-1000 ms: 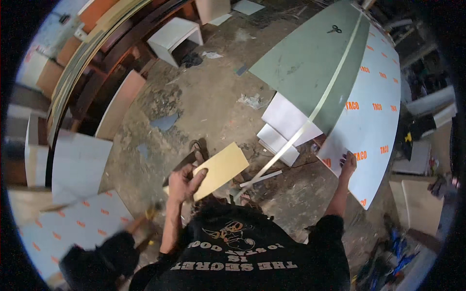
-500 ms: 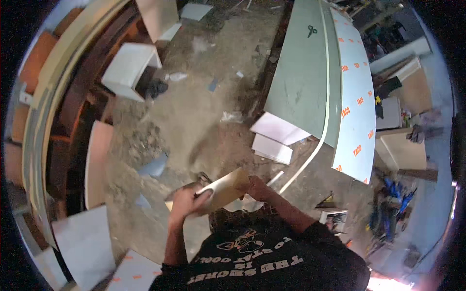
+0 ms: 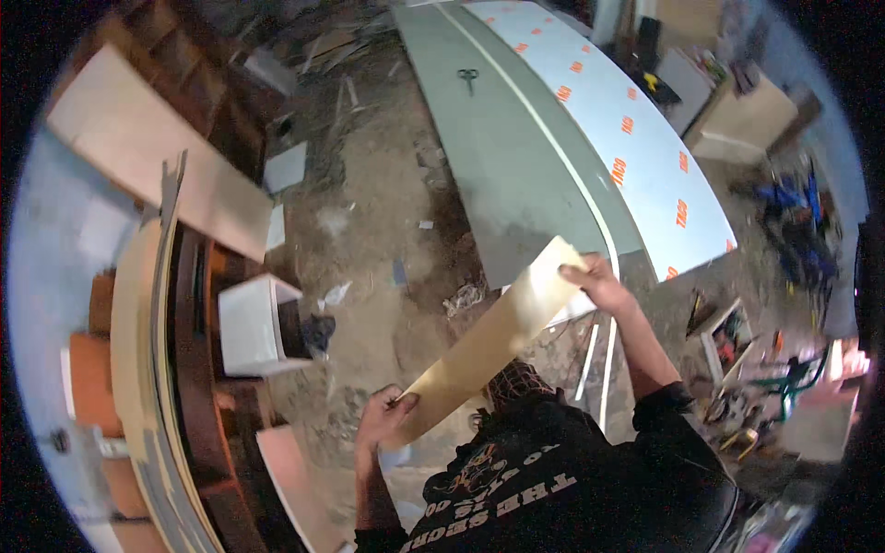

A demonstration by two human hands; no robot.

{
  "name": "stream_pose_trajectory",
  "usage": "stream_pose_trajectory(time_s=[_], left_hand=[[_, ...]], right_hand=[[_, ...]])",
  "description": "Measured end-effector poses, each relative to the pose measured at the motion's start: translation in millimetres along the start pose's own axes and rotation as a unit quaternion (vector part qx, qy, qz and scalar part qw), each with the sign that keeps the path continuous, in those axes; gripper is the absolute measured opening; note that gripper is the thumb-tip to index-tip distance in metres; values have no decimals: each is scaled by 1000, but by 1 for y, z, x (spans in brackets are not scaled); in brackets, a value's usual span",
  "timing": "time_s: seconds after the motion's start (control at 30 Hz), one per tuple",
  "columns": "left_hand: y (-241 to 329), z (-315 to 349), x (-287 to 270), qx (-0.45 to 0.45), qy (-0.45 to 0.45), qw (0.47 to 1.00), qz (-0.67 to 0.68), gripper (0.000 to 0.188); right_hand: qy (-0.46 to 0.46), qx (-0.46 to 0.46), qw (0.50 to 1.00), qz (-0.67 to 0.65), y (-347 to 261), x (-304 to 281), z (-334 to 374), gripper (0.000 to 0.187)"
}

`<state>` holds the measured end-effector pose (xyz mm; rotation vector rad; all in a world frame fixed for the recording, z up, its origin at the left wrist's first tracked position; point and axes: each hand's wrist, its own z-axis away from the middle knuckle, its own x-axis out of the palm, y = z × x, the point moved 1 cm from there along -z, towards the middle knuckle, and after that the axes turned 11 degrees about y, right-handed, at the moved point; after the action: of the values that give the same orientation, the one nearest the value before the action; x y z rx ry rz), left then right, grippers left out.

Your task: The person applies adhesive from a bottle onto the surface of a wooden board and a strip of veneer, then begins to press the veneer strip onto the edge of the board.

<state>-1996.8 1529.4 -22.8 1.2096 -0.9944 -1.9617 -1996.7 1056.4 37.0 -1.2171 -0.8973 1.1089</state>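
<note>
Head view: orange lettering (image 3: 681, 214) repeats across the white sheet (image 3: 649, 207) at right, and pale print (image 3: 516, 505) marks the black shirt (image 3: 636, 465), near. The yellow board (image 3: 489, 348) slants from near left to far right, held up: the grip of the left hand (image 3: 382, 419) is closed on its near end, that of the right hand (image 3: 607, 284) on its far end, both long edges exposed. Scrap-strewn floor (image 3: 373, 212) runs between the white box (image 3: 249, 329) at left and the green sheet's (image 3: 516, 175) left edge, scissors (image 3: 468, 77) lying toward its far end.
</note>
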Motion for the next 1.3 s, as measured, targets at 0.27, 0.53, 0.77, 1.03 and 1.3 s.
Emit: stream_pose_trajectory(time_s=[0.27, 0.53, 0.77, 1.03, 1.3], left_hand=[[151, -216, -59, 268, 32, 943, -195, 31], [413, -349, 9, 526, -89, 741, -408, 35], [412, -525, 163, 588, -291, 609, -447, 49], [295, -674, 257, 644, -372, 531, -406, 51], [293, -684, 245, 590, -428, 553, -404, 47]], right_hand=[[279, 136, 923, -229, 136, -4, -2, 30], [458, 86, 847, -255, 150, 78, -36, 33], [634, 198, 738, -120, 174, 121, -67, 32], [824, 198, 527, -64, 200, 194, -124, 42], [852, 187, 480, -98, 183, 200, -127, 28]])
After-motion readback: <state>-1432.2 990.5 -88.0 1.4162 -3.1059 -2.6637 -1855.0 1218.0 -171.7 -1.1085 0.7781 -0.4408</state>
